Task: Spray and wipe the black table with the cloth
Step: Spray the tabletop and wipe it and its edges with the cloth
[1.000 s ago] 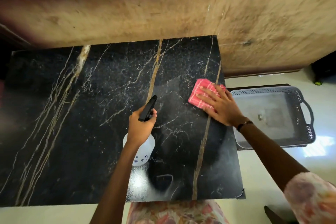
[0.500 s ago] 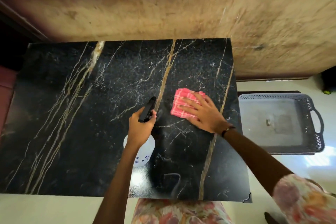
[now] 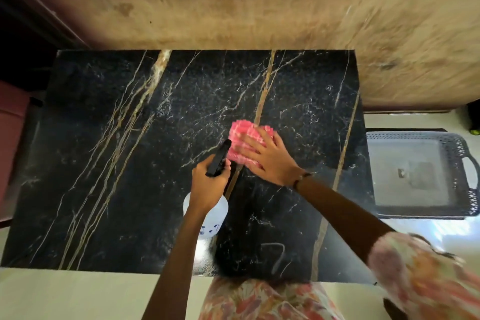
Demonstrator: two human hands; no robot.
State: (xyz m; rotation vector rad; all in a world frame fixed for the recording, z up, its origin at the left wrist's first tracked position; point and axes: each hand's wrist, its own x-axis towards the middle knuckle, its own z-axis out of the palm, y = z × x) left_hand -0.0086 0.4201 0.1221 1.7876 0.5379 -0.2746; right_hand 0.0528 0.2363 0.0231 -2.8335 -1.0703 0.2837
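Observation:
The black marble table [image 3: 124, 163], veined in gold and white, fills the middle of the head view. My right hand [image 3: 267, 161] lies flat on a folded pink checked cloth [image 3: 240, 138] and presses it onto the table's centre. My left hand [image 3: 207, 184] grips a spray bottle: its black nozzle head [image 3: 219, 157] points away from me, just left of the cloth, and its translucent white body [image 3: 213, 218] shows below the wrist.
A grey plastic tray [image 3: 462, 176] with lattice rim and handles sits on the pale floor right of the table. A stained tan wall runs behind the far edge. My floral clothing shows at the near edge.
My right hand has slid the pink cloth leftward from the table's right side to its centre, close to the nozzle. The left hand with the bottle has stayed about where it was.

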